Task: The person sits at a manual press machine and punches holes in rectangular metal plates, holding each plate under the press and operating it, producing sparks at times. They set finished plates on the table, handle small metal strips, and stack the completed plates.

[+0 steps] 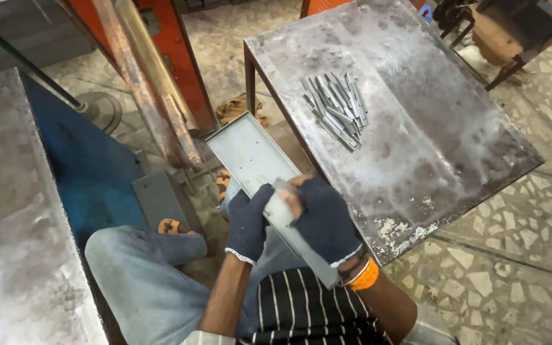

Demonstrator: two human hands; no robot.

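Both gloved hands, left hand (249, 220) & right hand (322, 217), grip closed on long shallow sheet-metal tray (250, 153), held over lap, just left of table (429, 134) w/ metal strips (335, 110). Best keep tray level, fingers off sharp edges.

- The left hand (249, 220) wears a dark navy knitted glove with a white edge at the wrist.
- The right hand (322, 219) wears a matching dark glove, white-trimmed at the cuff, with the fingertips cut away.
- On the right wrist sit an orange band (367, 276) and thin metal bangles (354, 268) just beside the glove cuff.
- The forearms are bare of sleeves.
- A dark shirt with thin white stripes (301, 313) covers the body.
- Light grey-blue trousers (142, 275) cover the legs.
- Orange-strapped sandals (172, 226) show on the feet.
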